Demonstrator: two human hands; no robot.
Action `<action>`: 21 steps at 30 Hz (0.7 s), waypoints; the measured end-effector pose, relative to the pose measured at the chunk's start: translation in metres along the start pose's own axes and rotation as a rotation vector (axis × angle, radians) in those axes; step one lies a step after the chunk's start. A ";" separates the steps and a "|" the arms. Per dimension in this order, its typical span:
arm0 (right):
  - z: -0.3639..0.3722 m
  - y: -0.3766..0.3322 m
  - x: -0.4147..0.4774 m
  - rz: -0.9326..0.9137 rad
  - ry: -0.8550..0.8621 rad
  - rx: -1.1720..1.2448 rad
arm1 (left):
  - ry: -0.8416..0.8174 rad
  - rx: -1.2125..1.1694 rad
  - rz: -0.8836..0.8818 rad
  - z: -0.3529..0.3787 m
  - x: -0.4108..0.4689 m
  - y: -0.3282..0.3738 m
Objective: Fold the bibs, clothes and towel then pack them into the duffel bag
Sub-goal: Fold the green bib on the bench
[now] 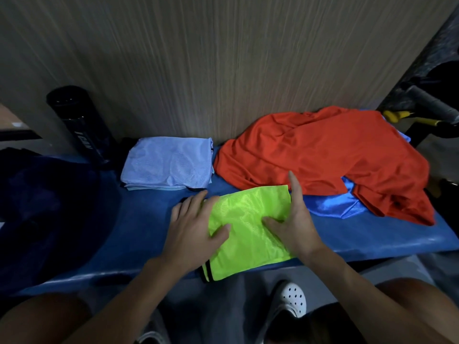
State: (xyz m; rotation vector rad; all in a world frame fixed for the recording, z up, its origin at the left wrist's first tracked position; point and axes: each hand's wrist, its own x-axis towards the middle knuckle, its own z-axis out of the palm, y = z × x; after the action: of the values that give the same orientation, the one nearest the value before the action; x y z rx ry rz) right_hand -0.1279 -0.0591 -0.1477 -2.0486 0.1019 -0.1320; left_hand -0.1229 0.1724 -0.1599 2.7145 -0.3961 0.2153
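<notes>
A neon-green mesh bib [248, 234], folded into a rectangle with black trim at its near corner, lies on the blue bench [139, 219]. My left hand [196, 224] presses flat on its left edge, and my right hand [295, 219] rests flat on its right side, fingers spread. A folded light-blue bib [169, 165] sits behind them to the left. An unfolded orange shirt [323, 155] lies crumpled at the right over a shiny blue garment [330, 204]. The dark navy duffel bag [44, 209] sits at the left end of the bench.
A black cylindrical tube [79, 125] leans against the wood-grain wall behind the bench. Yellow-handled gear [407, 117] and dark equipment stand at the far right. My white perforated shoe [293, 299] is on the floor below the bench edge.
</notes>
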 end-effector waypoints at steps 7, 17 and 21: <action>-0.001 -0.002 -0.002 0.010 -0.014 -0.077 | -0.127 0.040 -0.007 -0.012 0.011 -0.009; -0.006 -0.024 -0.008 -0.133 0.081 0.020 | -0.129 -0.357 -0.063 -0.023 0.008 -0.008; -0.003 -0.031 -0.005 -0.140 0.121 0.098 | -0.059 -0.668 -0.139 -0.024 0.006 -0.015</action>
State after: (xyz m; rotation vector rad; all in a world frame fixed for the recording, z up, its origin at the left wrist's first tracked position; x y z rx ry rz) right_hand -0.1324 -0.0469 -0.1194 -1.9489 0.0266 -0.3417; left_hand -0.1147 0.1939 -0.1416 2.0790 -0.2365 -0.0370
